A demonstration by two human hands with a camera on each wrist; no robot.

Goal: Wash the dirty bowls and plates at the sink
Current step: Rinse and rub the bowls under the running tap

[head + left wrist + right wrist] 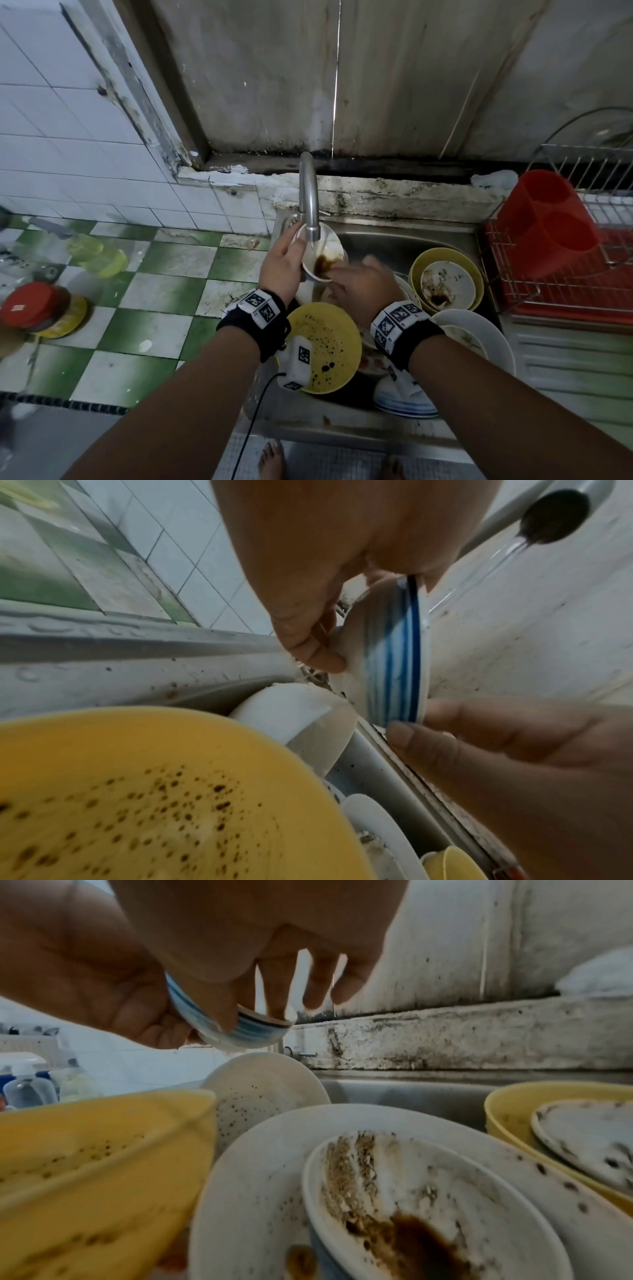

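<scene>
I log the left hand (282, 263) clamped on the blue-striped bowl (322, 255), thumb over the rim and fingers behind, holding it tilted under the tap (308, 198) so the stream runs into the brown residue; my reading is that the tilt lets dirty water drain off into the sink (404, 240) rather than pool. The right hand (363, 284) reaches into the bowl's lower edge, blurred in the head view; thumb pressed at the rim, other fingers spread and loose, apparently rubbing rather than gripping. The two hands sit close together, both on this one bowl. The rest of the load waits below: a speckled yellow bowl (325, 346) at the near side, a yellow bowl with a soiled white bowl nested inside (447, 282) to the right, white plates (479, 339) near the red rack (561, 260) on the surface. Left wrist view alone shows the bowl's striped outer wall (394, 653) and the water leaving the spout (551, 518). Right wrist view alone shows a white bowl with a dark sauce streak (411, 1204) stacked on a plate, and a speckled white bowl (263, 1085) hidden from the head camera. Judgement: early in the task, first bowl in hand.
</scene>
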